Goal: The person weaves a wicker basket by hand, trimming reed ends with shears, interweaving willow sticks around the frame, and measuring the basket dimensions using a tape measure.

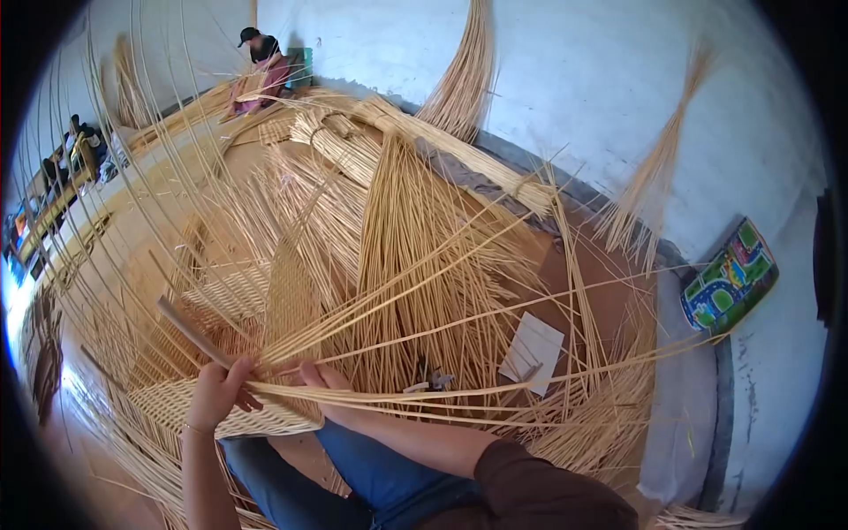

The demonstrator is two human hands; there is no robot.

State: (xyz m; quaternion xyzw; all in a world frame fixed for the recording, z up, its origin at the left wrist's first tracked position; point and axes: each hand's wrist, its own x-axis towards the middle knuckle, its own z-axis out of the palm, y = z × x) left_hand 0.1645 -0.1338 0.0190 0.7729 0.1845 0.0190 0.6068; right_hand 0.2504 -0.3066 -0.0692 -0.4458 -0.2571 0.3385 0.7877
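A partly woven wicker basket rests by my knees, with tall upright stakes rising from its left side. At its near right corner, my left hand is closed on wicker rods, close to a thick wooden stick. My right hand is just to the right, its fingers closed around wicker rods at the woven edge. The long ends of these rods fan out to the right, over my forearm. Part of the fingers on both hands is hidden by the rods and the weave.
Loose rods lie heaped ahead, with tied bundles behind. A white sheet and a small tool lie to the right. A colourful printed board leans against the wall. Another person sits at the back.
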